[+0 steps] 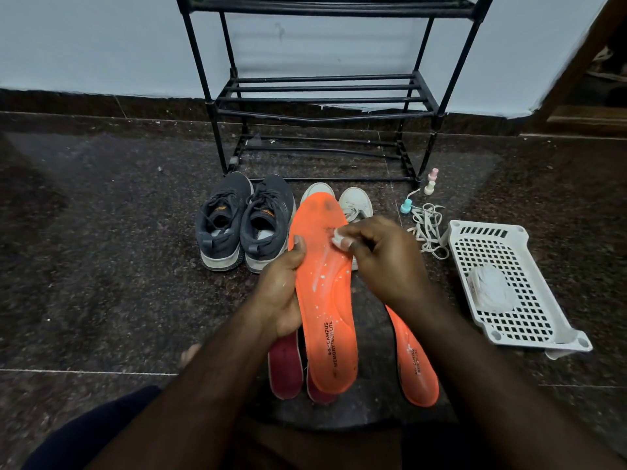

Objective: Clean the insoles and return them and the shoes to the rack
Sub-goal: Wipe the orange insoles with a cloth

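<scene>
My left hand grips the left edge of an orange insole, held up over the floor. My right hand pinches a small white wad against the insole's upper part. White flecks dot the insole. A second orange insole lies on the floor to the right, under my right forearm. Two dark red insoles lie below the held one. A pair of grey sneakers and a pair of white shoes, partly hidden, stand before the black rack.
A white perforated plastic basket with a white wad of tissue inside lies at the right. Loose white laces and small pastel bottles lie beside the rack's right foot. The floor is dark speckled stone; a pale wall is behind the rack.
</scene>
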Motion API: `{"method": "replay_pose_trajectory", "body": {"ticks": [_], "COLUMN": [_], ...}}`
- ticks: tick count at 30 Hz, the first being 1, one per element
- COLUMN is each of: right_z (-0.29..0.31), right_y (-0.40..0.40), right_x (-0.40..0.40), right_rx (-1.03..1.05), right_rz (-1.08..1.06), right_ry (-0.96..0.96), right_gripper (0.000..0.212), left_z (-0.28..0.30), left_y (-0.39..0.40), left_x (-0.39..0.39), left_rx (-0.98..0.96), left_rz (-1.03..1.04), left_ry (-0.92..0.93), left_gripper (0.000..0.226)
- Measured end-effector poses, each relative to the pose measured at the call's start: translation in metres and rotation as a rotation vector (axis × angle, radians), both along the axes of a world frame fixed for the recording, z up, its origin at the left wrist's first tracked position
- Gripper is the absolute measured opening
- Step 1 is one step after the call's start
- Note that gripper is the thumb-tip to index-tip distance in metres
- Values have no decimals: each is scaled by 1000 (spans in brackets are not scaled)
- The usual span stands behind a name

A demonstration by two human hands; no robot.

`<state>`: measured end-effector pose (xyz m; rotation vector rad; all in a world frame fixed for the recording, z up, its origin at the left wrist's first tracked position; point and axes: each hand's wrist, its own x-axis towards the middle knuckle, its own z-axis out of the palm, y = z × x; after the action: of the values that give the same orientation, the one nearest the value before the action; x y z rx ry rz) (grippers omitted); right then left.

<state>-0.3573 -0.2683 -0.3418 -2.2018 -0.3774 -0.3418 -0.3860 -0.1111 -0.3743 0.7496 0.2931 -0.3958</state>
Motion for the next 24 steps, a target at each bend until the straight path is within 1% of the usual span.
{"method": "replay_pose_trajectory", "body": {"ticks": [2,4,7,10,12,13,15,18,21,24], "right_z": [-7,-15,-21,-21,-16,-12,-6,-7,-18,-23], "right_y": [11,18,22,28,29,27,22,20,29,33], "right_x": [-4,-5,-11,-23,-27,-26,-16,-6,-17,-30], "right_rx": [-111,-186,-238,-277,-265,-233,-159,-172,-246,-300], "right_rz": [56,60,65,159,200,181,78,-8,95,225], "right_ry": [-67,-73,-36,16,44,35,-19,-40,-23,17], "right_gripper": [13,13,14,15,13,12,11,13,14,16], "left_z": [3,3,1,1,1,1,3,3,-1,-5], "left_y": [-3,-5,-6,-6,-5,-5,-6,-10,-11,-9], "left_x": [-2,-2,-1,2,3,4,2,-2,-1,1], "left_rx": [3,11,23,52,61,58,47,53,74,177], "left_rz": [13,21,44,86,116,123,124,113,128,138], "left_ry": [-2,-7,6,23,20,15,-2,-26,-23,20], "left_gripper": [58,59,60,61,63,63,62,58,55,53]}}
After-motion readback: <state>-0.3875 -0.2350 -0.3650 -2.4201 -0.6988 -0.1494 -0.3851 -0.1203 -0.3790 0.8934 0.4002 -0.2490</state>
